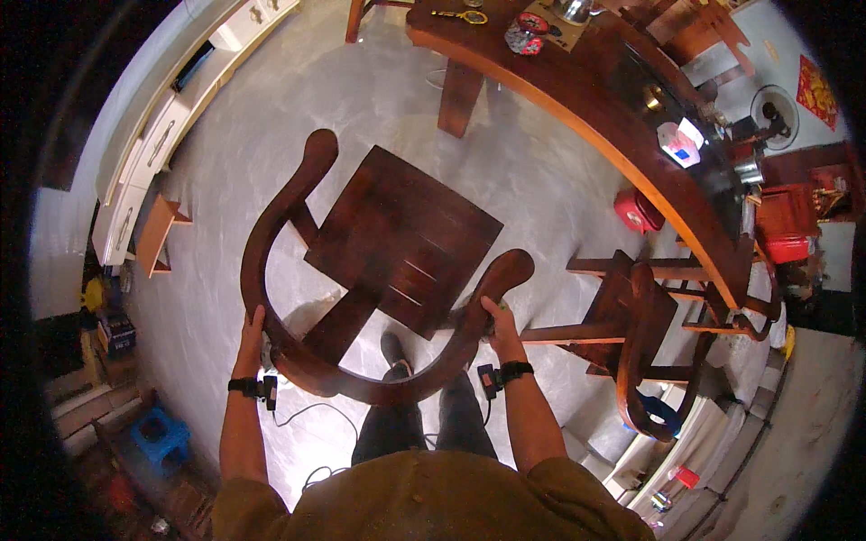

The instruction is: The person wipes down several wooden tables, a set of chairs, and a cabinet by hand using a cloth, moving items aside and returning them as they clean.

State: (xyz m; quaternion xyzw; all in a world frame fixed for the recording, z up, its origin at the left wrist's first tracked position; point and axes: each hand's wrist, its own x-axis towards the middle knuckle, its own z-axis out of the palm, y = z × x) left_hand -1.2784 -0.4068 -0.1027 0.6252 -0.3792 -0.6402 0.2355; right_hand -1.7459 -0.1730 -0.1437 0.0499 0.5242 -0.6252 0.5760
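Drawers, white with metal handles, line the far left, a small brown wooden stool just beside them; nearer, a bright blue plastic stool sits by clutter too dark to make out. The left hand is closed around the left bend of a dark brown wooden chair with a horseshoe-shaped rail and square seat, over the grey marbled floor; its legs are mostly hidden, so whether they touch down cannot be told. The right hand grasps the rail's right side, fingers largely concealed. Further right, a second round-backed dark wooden chair stands in the way, near a long reddish-brown wooden table cut off at the top
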